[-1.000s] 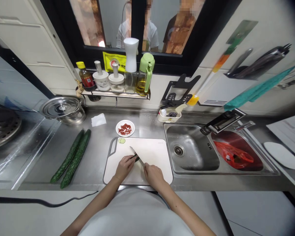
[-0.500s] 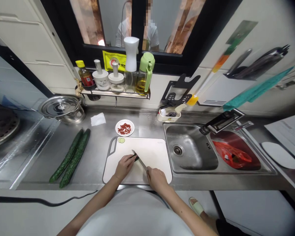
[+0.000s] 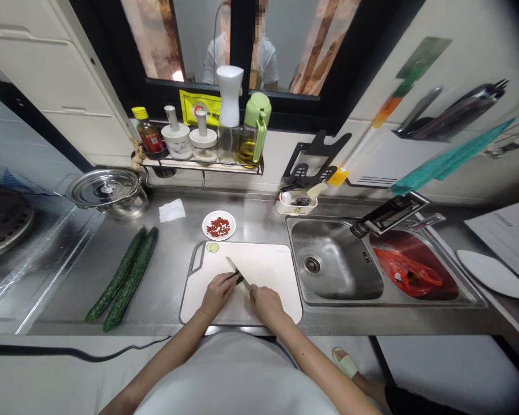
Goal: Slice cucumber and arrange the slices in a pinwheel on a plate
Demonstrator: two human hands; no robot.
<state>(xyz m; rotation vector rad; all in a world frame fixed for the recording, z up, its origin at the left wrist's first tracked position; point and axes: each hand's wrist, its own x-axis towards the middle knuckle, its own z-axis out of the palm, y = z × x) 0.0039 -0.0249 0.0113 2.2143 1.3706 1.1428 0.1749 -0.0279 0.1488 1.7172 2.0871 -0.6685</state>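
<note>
Over the white cutting board (image 3: 268, 262), my right hand (image 3: 265, 304) is closed around the handle of a knife (image 3: 246, 284), its blade pointing away to the upper left. My left hand (image 3: 218, 293) is closed on a short dark-green cucumber piece (image 3: 239, 277), mostly covered by the fingers. The blade lies across this piece, close to the left fingertips; whether it has cut in cannot be made out. Pale green cucumber slices (image 3: 213, 248) lie at the board's upper left corner.
Two long cucumbers (image 3: 132, 276) lie left of the board. Behind it is a white plate (image 3: 205, 226) of small red bits. A lidded steel pot (image 3: 127, 204) stands back left. To the right, a double sink (image 3: 337, 259) holds a red plastic bag (image 3: 408, 274). Another person's foot (image 3: 344, 362) shows below.
My right hand and the knife have slid up and to the left, so the blade tip reaches farther past the cucumber piece. My left hand stays in nearly the same place.
</note>
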